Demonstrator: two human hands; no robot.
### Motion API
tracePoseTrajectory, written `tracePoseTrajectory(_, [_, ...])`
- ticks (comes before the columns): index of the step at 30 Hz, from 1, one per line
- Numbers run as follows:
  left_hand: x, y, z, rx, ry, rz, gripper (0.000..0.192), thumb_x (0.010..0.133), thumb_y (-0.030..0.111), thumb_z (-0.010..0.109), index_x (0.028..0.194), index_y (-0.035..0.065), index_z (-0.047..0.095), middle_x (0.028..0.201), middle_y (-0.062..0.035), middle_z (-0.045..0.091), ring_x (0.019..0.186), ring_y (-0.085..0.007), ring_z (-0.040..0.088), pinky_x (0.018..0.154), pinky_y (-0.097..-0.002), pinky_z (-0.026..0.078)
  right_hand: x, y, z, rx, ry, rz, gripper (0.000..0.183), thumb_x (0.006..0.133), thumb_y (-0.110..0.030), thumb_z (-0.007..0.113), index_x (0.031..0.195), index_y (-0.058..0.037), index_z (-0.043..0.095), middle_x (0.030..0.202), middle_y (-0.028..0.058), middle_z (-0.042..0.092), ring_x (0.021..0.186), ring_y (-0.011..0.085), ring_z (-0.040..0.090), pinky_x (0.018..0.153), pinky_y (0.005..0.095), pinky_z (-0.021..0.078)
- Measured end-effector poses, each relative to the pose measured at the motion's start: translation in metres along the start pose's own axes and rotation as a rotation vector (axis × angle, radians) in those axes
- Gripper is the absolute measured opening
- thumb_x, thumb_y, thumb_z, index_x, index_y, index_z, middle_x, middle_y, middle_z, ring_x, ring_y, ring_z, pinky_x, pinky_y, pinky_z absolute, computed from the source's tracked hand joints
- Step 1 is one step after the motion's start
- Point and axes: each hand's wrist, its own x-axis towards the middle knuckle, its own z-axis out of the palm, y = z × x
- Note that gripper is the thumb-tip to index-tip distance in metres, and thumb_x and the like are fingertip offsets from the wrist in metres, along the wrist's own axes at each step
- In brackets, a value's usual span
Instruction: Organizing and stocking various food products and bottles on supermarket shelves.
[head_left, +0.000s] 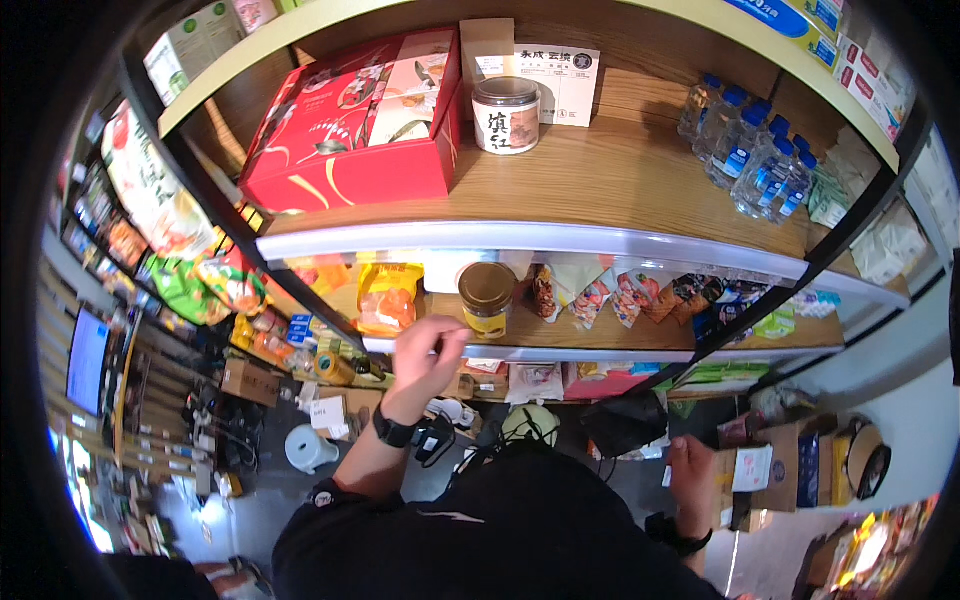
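Note:
My left hand is raised at the front edge of the middle shelf, its fingers curled towards the thumb and nothing visible in them. Just beyond its fingertips a jar with a brown lid stands on that shelf; whether they touch is unclear. Left of the jar, a yellow food pouch leans upright. Low on the right, my right hand hangs loosely curled with the thumb up; its palm side is hidden. A black bag lies near it, apparently below.
The upper shelf carries a red gift box, a tea canister and bottled water. Snack packets line the middle shelf. Black uprights divide the shelving. A stool and cardboard boxes stand on the floor.

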Motion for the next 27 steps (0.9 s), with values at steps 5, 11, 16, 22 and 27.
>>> tracePoseTrajectory(5, [-0.016,0.051,0.082,-0.049,-0.328,0.077,0.016,0.084,0.012,0.072,0.075,0.0034,0.061,0.065,-0.0078,0.058,0.055,-0.0225,0.057,0.052,-0.0325,0.045,0.000,0.034,-0.052,0.169,0.094,0.018,0.009,0.092,-0.006,0.061,0.090,0.0024,0.064,0.073,0.0072,0.064,0.071,0.0127,0.061,0.064,0.0272,0.0473])
tracePoseTrajectory(11, [-0.010,0.120,0.159,-0.094,-0.423,0.187,0.018,0.082,0.012,0.070,0.073,0.0047,0.057,0.063,-0.0069,0.054,0.056,-0.0243,0.055,0.053,-0.0345,0.044,0.003,0.087,-0.110,0.096,0.086,-0.058,0.016,0.090,-0.008,0.065,0.080,0.0030,0.062,0.060,0.0059,0.057,0.057,0.0108,0.051,0.053,0.0286,0.0416])
tracePoseTrajectory(16, [-0.020,0.140,0.185,-0.087,-0.491,0.203,0.013,0.073,0.011,0.067,0.075,0.0068,0.055,0.066,-0.0052,0.058,0.059,-0.0231,0.060,0.055,-0.0340,0.047,0.006,0.117,-0.140,0.046,0.047,-0.072,0.036,0.093,-0.021,0.065,0.070,0.0045,0.053,0.055,0.0098,0.044,0.055,0.0117,0.035,0.048,0.0350,0.0295])
tracePoseTrajectory(22, [-0.024,0.143,0.185,-0.084,-0.505,0.147,0.014,0.074,0.007,0.067,0.073,0.0052,0.053,0.064,-0.0061,0.054,0.056,-0.0234,0.056,0.052,-0.0337,0.044,0.021,0.123,-0.137,0.104,0.015,-0.029,0.021,0.094,-0.015,0.062,0.086,0.0045,0.062,0.064,0.0095,0.056,0.059,0.0116,0.048,0.054,0.0307,0.0388])
tracePoseTrajectory(27, [-0.032,0.133,0.185,-0.082,-0.494,0.087,0.013,0.073,0.006,0.067,0.073,0.0055,0.054,0.065,-0.0054,0.055,0.057,-0.0204,0.057,0.053,-0.0328,0.044,0.030,0.096,-0.127,0.112,-0.075,-0.120,0.008,0.090,-0.005,0.066,0.091,0.0027,0.066,0.074,0.0090,0.064,0.066,0.0119,0.059,0.061,0.0272,0.0466])
